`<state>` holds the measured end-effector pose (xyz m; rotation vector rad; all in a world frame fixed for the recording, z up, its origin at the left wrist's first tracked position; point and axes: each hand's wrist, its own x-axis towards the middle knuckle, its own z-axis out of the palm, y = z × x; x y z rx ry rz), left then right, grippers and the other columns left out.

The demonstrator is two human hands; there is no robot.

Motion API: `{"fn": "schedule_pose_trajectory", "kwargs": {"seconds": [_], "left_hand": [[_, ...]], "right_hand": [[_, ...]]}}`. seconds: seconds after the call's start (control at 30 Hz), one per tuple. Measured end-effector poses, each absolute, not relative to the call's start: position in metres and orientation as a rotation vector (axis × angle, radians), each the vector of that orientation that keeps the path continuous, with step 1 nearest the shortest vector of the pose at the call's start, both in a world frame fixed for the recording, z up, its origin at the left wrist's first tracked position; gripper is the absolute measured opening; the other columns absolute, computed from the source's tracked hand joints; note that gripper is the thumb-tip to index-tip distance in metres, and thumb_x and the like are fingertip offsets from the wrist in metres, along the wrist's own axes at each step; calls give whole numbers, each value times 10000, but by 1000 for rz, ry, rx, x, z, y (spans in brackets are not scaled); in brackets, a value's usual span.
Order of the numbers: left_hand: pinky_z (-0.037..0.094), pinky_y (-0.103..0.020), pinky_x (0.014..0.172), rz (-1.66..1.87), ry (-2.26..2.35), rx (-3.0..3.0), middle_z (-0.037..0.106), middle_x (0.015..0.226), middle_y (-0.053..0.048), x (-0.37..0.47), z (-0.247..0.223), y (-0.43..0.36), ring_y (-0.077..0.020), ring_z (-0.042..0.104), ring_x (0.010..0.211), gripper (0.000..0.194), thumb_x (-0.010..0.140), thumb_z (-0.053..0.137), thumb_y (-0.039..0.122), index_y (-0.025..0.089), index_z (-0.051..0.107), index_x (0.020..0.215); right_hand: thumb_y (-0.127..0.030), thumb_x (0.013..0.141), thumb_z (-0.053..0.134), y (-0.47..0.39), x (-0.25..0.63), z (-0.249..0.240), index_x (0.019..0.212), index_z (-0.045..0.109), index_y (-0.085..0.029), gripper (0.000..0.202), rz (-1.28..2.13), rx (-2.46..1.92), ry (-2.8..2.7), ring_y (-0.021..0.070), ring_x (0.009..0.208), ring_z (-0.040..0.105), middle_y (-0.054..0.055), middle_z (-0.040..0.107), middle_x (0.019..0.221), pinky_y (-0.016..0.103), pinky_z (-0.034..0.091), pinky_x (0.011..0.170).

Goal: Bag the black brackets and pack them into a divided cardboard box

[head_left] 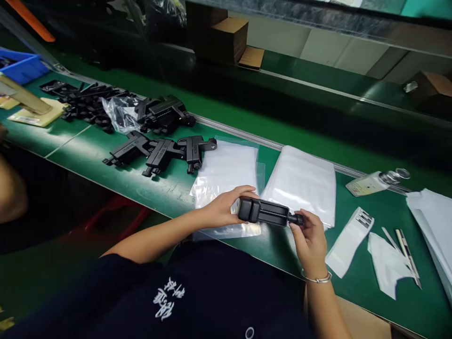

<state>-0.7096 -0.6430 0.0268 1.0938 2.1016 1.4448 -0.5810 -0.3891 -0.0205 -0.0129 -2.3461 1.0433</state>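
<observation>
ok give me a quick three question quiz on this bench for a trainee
1. True or false: both hands hold the same black clamp.
2. Which hand wears the bracelet?
3. What lies flat under the hands: A) clear bags B) a towel C) a keyboard?

Key: 1 true, the left hand grips one end, the right the other. 2 right. 3 A.

White paper stack (432,221) cut off by right edge; bottle (374,181) label unreadable
</observation>
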Motion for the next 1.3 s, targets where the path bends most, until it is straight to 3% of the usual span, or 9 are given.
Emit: {"fn": "schedule_pose_trajectory", "kwargs": {"seconds": [0.17,0.33,0.5,0.63,0.77,0.9,1.03,1.17,1.3], "left_hand": [[221,-513,1161,1266,2257,1594,619,1308,-85,-713,20,-654,-245,499,1304,481,857,547,191,267,467,1326],[194,-516,1167,1327,2264,1592,643,1272,-62,-713,21,-664,-228,500,1305,490,837,521,121,284,502,1299],[455,-421,966,1651,2030,958,652,1170,-102,-710,29,-668,-290,605,1101,588,743,710,447,206,543,1252],[509,-304,702,1866,1770,531,660,984,-96,-707,21,-667,-237,640,848,720,745,588,703,141,573,1196],[536,-320,767,1778,2161,817,662,1067,-97,-708,17,-677,-242,649,925,728,682,699,667,185,546,1206],[545,-350,874,1413,2311,1861,693,1125,-96,-712,26,-689,-226,671,1015,473,809,702,354,240,524,1232],[527,-365,931,1184,2262,2191,695,1164,-88,-712,31,-691,-219,663,1067,374,863,617,256,263,543,1229],[548,-309,805,1646,2416,1274,697,1060,-77,-712,21,-684,-223,674,946,511,742,754,428,222,570,1172],[514,-276,749,2175,1966,332,662,968,-51,-718,11,-667,-198,637,881,530,742,701,568,180,585,1083]], "right_hand": [[-208,859,624,-402,-586,-29,1220,541,-243,372,1084,-4,-2252,220,1024,605,92,585,1103,357,565,748],[-178,868,611,-409,-592,-23,1253,536,-253,400,975,104,-2261,235,1033,601,90,600,1088,400,560,792],[-218,912,565,-408,-589,2,1324,492,-266,422,598,465,-2334,221,915,628,89,649,1010,366,555,751],[-380,941,502,-415,-585,17,1134,610,-265,250,548,643,-2405,176,668,590,54,659,818,306,491,590],[-440,945,430,-428,-597,22,1147,570,-231,323,1416,56,-2508,157,622,547,15,572,709,295,474,586],[-487,852,550,-431,-617,17,1162,565,-198,424,2577,-518,-2216,96,474,358,-76,342,550,207,334,435],[-487,768,669,-428,-626,4,1101,616,-165,466,2944,-603,-1977,62,438,242,-102,282,509,175,248,398],[-617,893,446,-430,-617,-1,1214,586,-211,537,2616,-445,-1957,94,463,369,-63,420,543,240,426,501],[-518,871,577,-434,-610,-2,1170,641,-254,404,1863,-174,-2164,213,1071,565,74,623,1108,375,468,937]]}}
